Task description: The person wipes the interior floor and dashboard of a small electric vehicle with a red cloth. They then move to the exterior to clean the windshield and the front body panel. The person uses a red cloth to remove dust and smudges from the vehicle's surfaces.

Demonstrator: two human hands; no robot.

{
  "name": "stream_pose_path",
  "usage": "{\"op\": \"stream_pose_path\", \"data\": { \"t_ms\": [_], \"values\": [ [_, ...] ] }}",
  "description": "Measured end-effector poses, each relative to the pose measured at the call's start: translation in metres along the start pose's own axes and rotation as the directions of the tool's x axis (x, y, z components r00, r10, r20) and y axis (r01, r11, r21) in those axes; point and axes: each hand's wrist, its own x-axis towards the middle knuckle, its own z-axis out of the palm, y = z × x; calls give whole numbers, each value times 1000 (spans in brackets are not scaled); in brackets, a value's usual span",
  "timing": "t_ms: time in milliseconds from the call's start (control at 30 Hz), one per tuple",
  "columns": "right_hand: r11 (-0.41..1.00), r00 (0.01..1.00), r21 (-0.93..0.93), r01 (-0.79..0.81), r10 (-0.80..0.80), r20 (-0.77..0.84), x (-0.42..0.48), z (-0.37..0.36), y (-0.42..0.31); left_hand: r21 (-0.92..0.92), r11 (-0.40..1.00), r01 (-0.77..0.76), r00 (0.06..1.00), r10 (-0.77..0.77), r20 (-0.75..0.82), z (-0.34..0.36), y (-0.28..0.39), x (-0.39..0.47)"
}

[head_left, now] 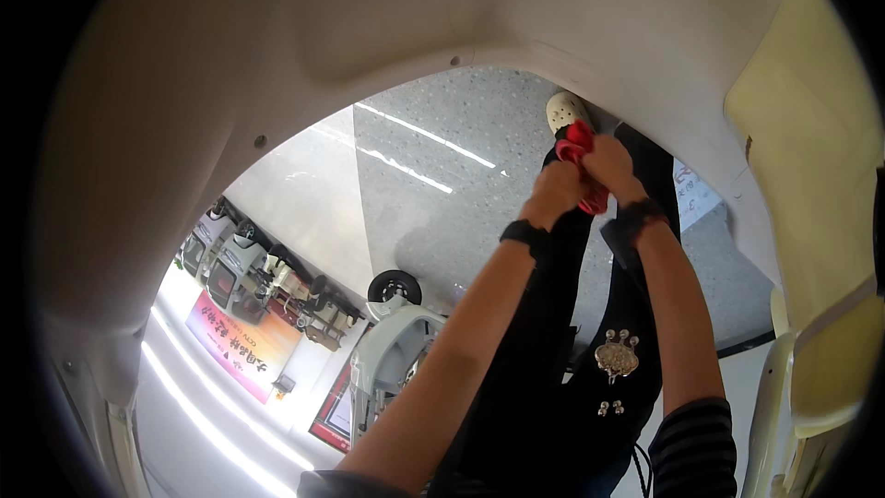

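A crumpled red cloth (pixel 576 142) is bunched between my two fists, in front of my black-trousered legs. My left hand (pixel 561 187) grips its left side with the fingers curled in. Pressed close beside it, my right hand (pixel 610 164) clasps the upper right part of the cloth. A lower fold (pixel 593 202) hangs out beneath the fists. Both wrists wear dark bands. Beyond the cloth, one cream clog (pixel 565 111) with holes shows on the floor.
A pale moulded vehicle shell (pixel 387 7) curves around the opening, with yellowish panels (pixel 781 124) at right. Below lies speckled grey floor (pixel 429 124). A white small vehicle (pixel 387 339) with a black wheel (pixel 394 287) stands left of my arm; several more vehicles (pixel 238 277) stand farther off.
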Motion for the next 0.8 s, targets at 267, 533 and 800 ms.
{"op": "stream_pose_path", "data": {
  "t_ms": [267, 533, 800],
  "values": [
    [812, 962, 528, -249, 272, 35, -45, -68, 22, -33, 997, -66, 997, 66, -28, -43, 77, -41],
    [865, 944, 490, 109, 63, -322, -47, -149, -61, -11, 979, -204, 929, 190, -318, -134, 104, -67],
    [743, 956, 609, 277, -278, -95, -101, -147, -88, -25, 958, -284, 888, 253, -384, -117, 80, -128]
  ]
}}
